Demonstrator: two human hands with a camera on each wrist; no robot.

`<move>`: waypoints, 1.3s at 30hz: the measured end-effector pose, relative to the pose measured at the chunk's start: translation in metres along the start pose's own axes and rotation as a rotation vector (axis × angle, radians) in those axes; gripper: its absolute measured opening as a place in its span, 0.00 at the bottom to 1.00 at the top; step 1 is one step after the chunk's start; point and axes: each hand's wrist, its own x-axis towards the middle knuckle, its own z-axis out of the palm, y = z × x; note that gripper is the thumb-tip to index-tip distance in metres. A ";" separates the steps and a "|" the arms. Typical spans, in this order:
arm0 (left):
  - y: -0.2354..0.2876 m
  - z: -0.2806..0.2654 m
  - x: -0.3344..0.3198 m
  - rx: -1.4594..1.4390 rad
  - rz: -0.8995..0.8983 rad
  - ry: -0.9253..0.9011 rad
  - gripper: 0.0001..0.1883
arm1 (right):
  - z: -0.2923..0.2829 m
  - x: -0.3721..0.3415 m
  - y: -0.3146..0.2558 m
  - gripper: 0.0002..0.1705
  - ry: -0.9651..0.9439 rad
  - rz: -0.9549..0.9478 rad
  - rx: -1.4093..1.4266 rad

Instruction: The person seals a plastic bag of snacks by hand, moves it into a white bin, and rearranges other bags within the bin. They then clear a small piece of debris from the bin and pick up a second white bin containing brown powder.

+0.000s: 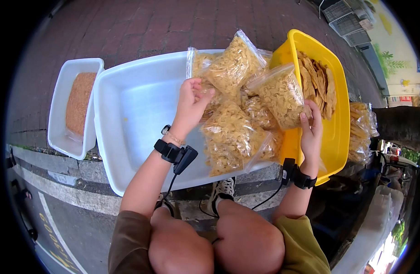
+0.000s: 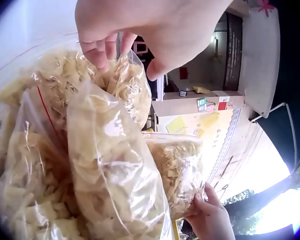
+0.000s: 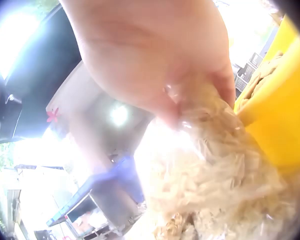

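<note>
My right hand (image 1: 312, 121) pinches the lower corner of a clear zip bag of pale yellow dried pieces (image 1: 280, 98), between thumb and fingers. In the right wrist view the bag (image 3: 215, 155) hangs from that grip beside the yellow tub. My left hand (image 1: 192, 101) is over the left side of the bag pile, fingers loosely bent and thumb apart, holding nothing. Below it in the left wrist view stands a full zip bag (image 2: 112, 155). Another filled bag (image 1: 232, 64) leans at the back of the pile, and a large one (image 1: 230, 137) lies in front.
The bags lie in a wide white tub (image 1: 141, 61). The yellow tub (image 1: 340, 150) at right holds long brown dried strips (image 1: 317, 77). A smaller white bin (image 1: 59, 109) with reddish-brown grains (image 1: 79, 100) stands at left. More bagged strips (image 1: 361, 130) sit beyond the yellow tub.
</note>
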 end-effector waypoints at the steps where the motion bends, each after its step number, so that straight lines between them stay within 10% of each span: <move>1: 0.013 -0.004 -0.011 0.003 -0.003 -0.001 0.31 | -0.005 0.007 0.004 0.17 -0.104 0.065 0.116; 4: 0.038 -0.011 -0.045 0.126 -0.233 -0.392 0.41 | -0.004 0.030 0.021 0.15 -0.130 -0.071 -0.048; 9: 0.029 -0.005 -0.068 0.321 0.059 -0.633 0.53 | 0.020 0.039 0.003 0.15 -0.321 -0.041 -0.235; 13: 0.041 -0.002 -0.074 0.414 -0.052 -0.568 0.43 | 0.056 0.020 0.009 0.25 -0.104 -0.348 -0.767; 20: 0.021 0.007 -0.079 0.435 0.197 -0.329 0.39 | 0.060 0.024 -0.019 0.26 -0.246 -0.127 -0.709; 26: 0.003 0.030 -0.083 0.701 0.379 -0.228 0.40 | 0.069 0.048 0.010 0.22 -0.311 -0.301 -0.880; 33: 0.009 0.020 -0.089 0.720 0.288 -0.249 0.43 | 0.068 0.042 0.010 0.30 -0.310 -0.282 -0.781; 39: 0.022 -0.105 -0.126 0.461 0.094 -0.403 0.29 | 0.044 -0.025 -0.053 0.30 -0.431 -0.220 -0.298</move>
